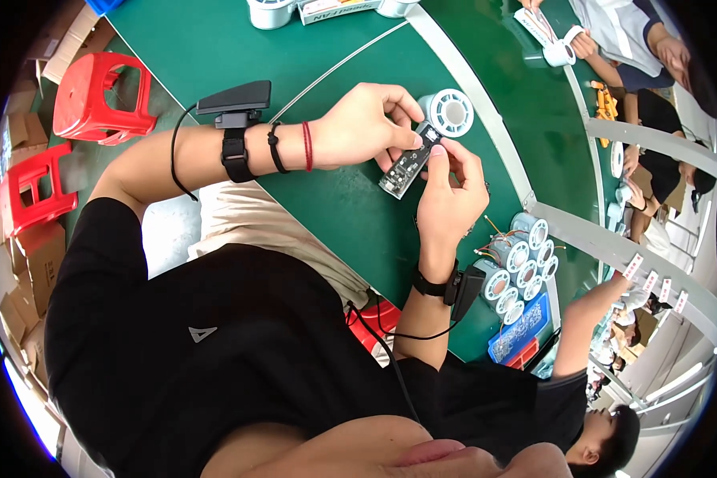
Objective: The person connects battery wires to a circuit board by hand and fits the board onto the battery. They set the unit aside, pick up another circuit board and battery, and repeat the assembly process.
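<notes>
A narrow dark circuit board [404,171] with small light components is held between my two hands above the green table. My left hand [362,127] is closed, its thumb and fingers at the upper part of the board. From the other side, my right hand [452,195] pinches the board's edge between thumb and fingers. Just beyond my fingertips stands a pale blue round fan housing [452,113], with a spoked ring on its face. Whether a wire runs between the housing and the board is hidden by my fingers.
Several similar fan housings [526,272] with wires are grouped at the right, beside a blue tray [520,331] of small parts. A white cord [338,68] crosses the green table [215,48]. Red stools [103,99] stand left. Co-workers sit across and at my right.
</notes>
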Available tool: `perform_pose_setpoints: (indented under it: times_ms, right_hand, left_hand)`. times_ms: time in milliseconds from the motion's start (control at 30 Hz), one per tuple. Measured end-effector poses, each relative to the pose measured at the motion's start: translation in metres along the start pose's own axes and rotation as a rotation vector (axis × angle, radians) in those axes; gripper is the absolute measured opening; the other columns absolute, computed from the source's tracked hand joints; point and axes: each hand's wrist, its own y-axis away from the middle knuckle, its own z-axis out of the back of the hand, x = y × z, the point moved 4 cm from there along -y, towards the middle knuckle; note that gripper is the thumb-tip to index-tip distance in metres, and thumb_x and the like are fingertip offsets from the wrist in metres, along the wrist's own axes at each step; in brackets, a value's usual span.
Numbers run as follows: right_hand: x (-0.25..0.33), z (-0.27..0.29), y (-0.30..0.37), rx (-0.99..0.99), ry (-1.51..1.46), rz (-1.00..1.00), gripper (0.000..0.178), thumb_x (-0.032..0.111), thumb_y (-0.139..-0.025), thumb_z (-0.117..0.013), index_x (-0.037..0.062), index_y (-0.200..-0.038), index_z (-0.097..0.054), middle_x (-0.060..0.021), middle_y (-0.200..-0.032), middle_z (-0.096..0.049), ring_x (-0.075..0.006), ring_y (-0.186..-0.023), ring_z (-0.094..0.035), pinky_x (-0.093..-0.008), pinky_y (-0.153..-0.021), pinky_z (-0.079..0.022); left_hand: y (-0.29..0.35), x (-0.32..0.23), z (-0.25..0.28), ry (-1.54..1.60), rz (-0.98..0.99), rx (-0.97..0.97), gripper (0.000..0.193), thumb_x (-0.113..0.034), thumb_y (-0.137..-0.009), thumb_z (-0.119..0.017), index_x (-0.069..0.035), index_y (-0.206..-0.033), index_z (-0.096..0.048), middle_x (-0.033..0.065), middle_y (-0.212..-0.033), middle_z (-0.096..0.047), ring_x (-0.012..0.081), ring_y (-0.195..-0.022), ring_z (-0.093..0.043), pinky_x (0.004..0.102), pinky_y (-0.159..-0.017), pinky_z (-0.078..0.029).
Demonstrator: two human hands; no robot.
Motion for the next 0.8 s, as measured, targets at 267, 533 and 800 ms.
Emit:
perform_pose_setpoints:
  times_ms: [267,533,800]
  right_hand:
    - [-0.01,-0.001,-0.012,0.118,-0.208,-0.243,0.015,0.002,-0.093,-0.069,-0.0056,-0.106,-0.069,-0.0074,-0.087,-0.071,-0.0111,-0.071,-0.065,-0.0244,-0.061,-0.055]
    - [0.025,0.001,-0.011,0.329,0.142,-0.198,0.029,0.019,-0.089,-0.074,-0.0076,-0.1,-0.069,-0.0128,-0.082,-0.073,-0.0205,-0.07,-0.069,-0.0346,-0.066,-0.056]
    - [0.032,-0.006,-0.118,0.331,0.723,-0.072,0.043,0.041,-0.078,-0.074,-0.0017,-0.077,-0.073,-0.0233,-0.078,-0.071,-0.0383,-0.078,-0.072,-0.0452,-0.075,-0.055]
  left_hand:
    - [0.006,-0.007,-0.011,-0.178,0.058,-0.038,0.017,-0.006,-0.094,-0.069,0.004,-0.102,-0.058,0.0071,-0.085,-0.062,0.0113,-0.07,-0.066,0.0269,-0.049,-0.058]
    - [-0.003,-0.006,-0.013,-0.698,-0.288,-0.087,0.021,-0.01,-0.085,-0.072,-0.001,-0.1,-0.061,0.0133,-0.078,-0.067,0.0264,-0.072,-0.07,0.0409,-0.062,-0.057]
    - [-0.01,-0.09,0.05,-1.596,-0.821,-0.654,0.039,-0.028,-0.079,-0.076,-0.003,-0.107,-0.065,0.0133,-0.111,-0.062,0.0289,-0.108,-0.06,0.0453,-0.085,-0.051]
